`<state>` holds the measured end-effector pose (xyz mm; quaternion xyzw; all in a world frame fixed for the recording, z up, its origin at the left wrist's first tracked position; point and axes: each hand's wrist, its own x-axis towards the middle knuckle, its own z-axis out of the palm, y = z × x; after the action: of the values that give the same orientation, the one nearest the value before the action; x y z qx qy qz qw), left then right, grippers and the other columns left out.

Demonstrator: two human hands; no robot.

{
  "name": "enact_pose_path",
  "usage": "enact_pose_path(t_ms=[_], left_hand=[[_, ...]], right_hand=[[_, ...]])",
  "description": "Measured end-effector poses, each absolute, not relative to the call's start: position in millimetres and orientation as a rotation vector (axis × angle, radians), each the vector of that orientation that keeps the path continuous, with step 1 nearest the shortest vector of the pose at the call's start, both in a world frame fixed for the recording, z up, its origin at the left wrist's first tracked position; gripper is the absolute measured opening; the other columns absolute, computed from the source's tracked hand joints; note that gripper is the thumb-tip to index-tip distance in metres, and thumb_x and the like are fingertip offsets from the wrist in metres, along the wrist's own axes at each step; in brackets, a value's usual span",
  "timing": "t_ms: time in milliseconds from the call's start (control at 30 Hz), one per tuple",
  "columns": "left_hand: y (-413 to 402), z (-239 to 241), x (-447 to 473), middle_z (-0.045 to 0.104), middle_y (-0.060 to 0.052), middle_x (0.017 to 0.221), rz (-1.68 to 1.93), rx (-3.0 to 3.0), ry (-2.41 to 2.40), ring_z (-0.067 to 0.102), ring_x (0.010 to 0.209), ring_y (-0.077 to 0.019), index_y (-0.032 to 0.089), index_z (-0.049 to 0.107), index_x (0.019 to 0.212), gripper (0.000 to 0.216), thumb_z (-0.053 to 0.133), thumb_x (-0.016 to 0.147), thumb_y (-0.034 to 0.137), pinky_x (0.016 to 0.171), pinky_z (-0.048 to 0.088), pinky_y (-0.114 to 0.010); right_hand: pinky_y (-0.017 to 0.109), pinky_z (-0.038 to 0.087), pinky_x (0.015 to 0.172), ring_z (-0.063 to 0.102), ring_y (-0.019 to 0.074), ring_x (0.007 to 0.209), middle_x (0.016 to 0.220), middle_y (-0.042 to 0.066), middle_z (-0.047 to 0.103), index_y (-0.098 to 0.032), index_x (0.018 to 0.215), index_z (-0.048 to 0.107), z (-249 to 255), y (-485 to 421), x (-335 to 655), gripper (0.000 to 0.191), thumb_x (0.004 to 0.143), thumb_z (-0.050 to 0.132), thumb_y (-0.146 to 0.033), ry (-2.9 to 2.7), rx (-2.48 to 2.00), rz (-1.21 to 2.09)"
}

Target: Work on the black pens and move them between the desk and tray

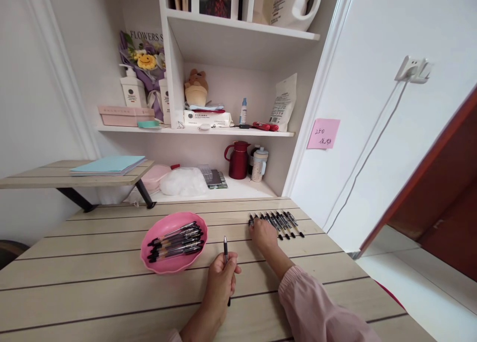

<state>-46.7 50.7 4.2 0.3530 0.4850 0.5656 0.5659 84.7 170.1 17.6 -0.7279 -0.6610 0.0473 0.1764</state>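
My left hand (220, 282) is closed around a black pen (225, 252) that stands nearly upright above the wooden table (93, 292). My right hand (263, 234) reaches forward with fingers curled at the left end of a row of several black pens (281, 223) laid side by side on the table; whether it grips one is hidden. A pink bowl (173, 265) to the left of my left hand holds several more black pens (176, 241).
A raised wooden shelf with a blue notebook (108, 165) stands at the back left. White shelving behind the table holds a red jug (238, 159), a cup, bottles and boxes. A pink sticky note (322, 133) and a wall socket (413, 69) are on the right wall.
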Motion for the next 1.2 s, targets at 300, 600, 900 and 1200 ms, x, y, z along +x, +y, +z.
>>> enact_pose_path(t_ms=[300, 600, 900, 1200], left_hand=[[48, 7, -47, 0.053, 0.004, 0.064, 1.337, 0.886, 1.057, 0.034, 0.033, -0.0011, 0.019, 0.046, 0.077, 0.032, 0.052, 0.070, 0.049, 0.029, 0.019, -0.014], [45, 6, -44, 0.051, 0.007, 0.055, 1.220, 1.011, 1.076, 0.032, 0.027, -0.0009, 0.019, 0.047, 0.073, 0.030, 0.052, 0.071, 0.048, 0.027, 0.015, -0.014], [43, 12, -43, 0.050, 0.007, 0.052, 1.178, 1.023, 1.062, 0.028, 0.026, -0.0009, 0.019, 0.050, 0.081, 0.034, 0.054, 0.068, 0.050, 0.027, 0.012, -0.014], [41, 16, -42, 0.049, 0.008, 0.052, 1.156, 0.999, 1.087, 0.028, 0.027, -0.0011, 0.019, 0.050, 0.083, 0.036, 0.055, 0.067, 0.050, 0.027, 0.012, -0.014]], right_hand=[[0.021, 0.037, 0.048, 0.056, 0.0115, 0.054, 0.065, 0.004, 0.064, -0.016, 0.071, 0.059, 27, 122, 70, 0.035, 0.082, 0.038, -0.041, -1.727, -1.715, 0.779], [0.020, 0.030, 0.044, 0.036, 0.0059, 0.043, 0.046, -0.005, 0.047, -0.015, 0.056, 0.052, 22, 88, 44, 0.033, 0.056, 0.069, -0.043, -1.032, -1.012, 1.268], [0.021, 0.033, 0.045, 0.042, 0.0067, 0.043, 0.054, -0.001, 0.055, -0.015, 0.061, 0.054, 22, 84, 49, 0.034, 0.059, 0.068, -0.045, -0.910, -0.916, 1.472], [0.019, 0.031, 0.044, 0.042, 0.0054, 0.042, 0.054, -0.001, 0.056, -0.014, 0.061, 0.055, 21, 86, 51, 0.035, 0.059, 0.068, -0.046, -0.920, -0.897, 1.511]])
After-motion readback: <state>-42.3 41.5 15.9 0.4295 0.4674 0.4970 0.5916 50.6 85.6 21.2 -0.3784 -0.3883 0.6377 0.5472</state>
